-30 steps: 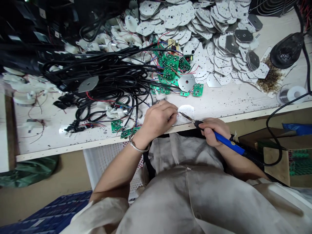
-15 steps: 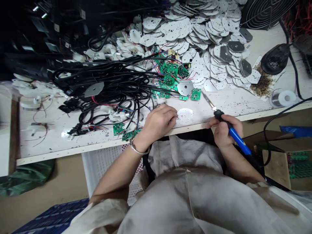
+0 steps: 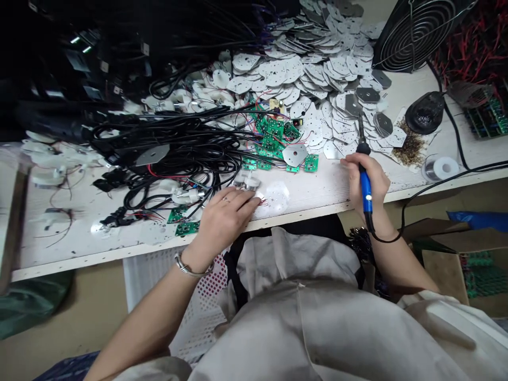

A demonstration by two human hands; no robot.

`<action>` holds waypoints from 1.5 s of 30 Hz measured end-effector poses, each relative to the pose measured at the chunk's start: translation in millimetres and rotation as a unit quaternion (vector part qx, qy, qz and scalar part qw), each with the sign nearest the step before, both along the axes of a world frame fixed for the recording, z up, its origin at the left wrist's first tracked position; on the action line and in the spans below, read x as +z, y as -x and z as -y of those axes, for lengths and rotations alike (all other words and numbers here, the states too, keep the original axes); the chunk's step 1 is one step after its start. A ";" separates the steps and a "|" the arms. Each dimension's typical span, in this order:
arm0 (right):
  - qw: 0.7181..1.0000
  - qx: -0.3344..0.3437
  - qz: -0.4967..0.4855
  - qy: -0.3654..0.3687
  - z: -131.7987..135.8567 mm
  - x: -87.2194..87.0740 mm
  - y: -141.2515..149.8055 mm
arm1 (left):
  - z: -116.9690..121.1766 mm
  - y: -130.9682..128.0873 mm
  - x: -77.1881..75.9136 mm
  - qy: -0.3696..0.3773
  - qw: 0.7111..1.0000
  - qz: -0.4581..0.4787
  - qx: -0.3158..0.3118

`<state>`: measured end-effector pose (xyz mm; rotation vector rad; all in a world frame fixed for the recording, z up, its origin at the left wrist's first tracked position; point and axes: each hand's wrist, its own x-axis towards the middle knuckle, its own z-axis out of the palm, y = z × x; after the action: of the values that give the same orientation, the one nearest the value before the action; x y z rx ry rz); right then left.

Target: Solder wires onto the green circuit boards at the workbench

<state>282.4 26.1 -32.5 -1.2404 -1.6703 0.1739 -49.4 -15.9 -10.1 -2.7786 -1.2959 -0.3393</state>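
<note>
My right hand (image 3: pixel 371 182) is closed round the blue handle of a soldering iron (image 3: pixel 365 194), whose tip points up and away towards the pile of plates. Near the front edge of the bench, my left hand (image 3: pixel 226 217) rests with its fingers bent and pressed together. Thin red wires (image 3: pixel 262 201) stick out by its fingertips; what lies under the fingers is hidden. Just beyond them sits a small motor (image 3: pixel 251 183) with a silver body. A pale round plate (image 3: pixel 274 197) lies flat to the right of those fingertips.
Black cables (image 3: pixel 190 137) and green circuit boards (image 3: pixel 273 135) are heaped behind my left hand. Grey-white plates (image 3: pixel 293 74) pile up at the back. To the right are a fan (image 3: pixel 416 34), a black soldering-iron holder (image 3: pixel 424 112) and a solder spool (image 3: pixel 440 168).
My left hand has moved left, away from the round plate. The right hand has lifted the soldering iron and turned its tip upward. The view has shifted a little.
</note>
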 end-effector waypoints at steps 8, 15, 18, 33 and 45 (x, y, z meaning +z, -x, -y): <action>0.986 0.027 0.137 0.088 -2.4 6.8 4.7 | -0.1 33.9 6.3 0.063 0.998 0.017 -0.016; 0.988 0.055 0.130 0.055 28.7 2.7 5.9 | 11.3 -21.6 19.2 -0.014 0.996 0.001 0.082; 0.988 0.031 0.137 0.057 35.1 0.1 5.8 | 5.8 -61.8 19.4 -0.031 0.994 0.048 0.097; 0.961 -0.073 0.268 0.005 9.1 1.4 5.0 | -5.9 -47.6 3.6 -0.032 0.971 0.043 0.231; 0.991 -0.129 0.025 -0.036 18.5 10.4 1.8 | -13.5 -50.5 -5.5 0.017 0.949 0.089 0.303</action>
<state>280.6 7.6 -22.1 -1.4017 -1.5289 -0.0747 1.1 -2.3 -15.6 -2.2444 -2.1110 -0.5262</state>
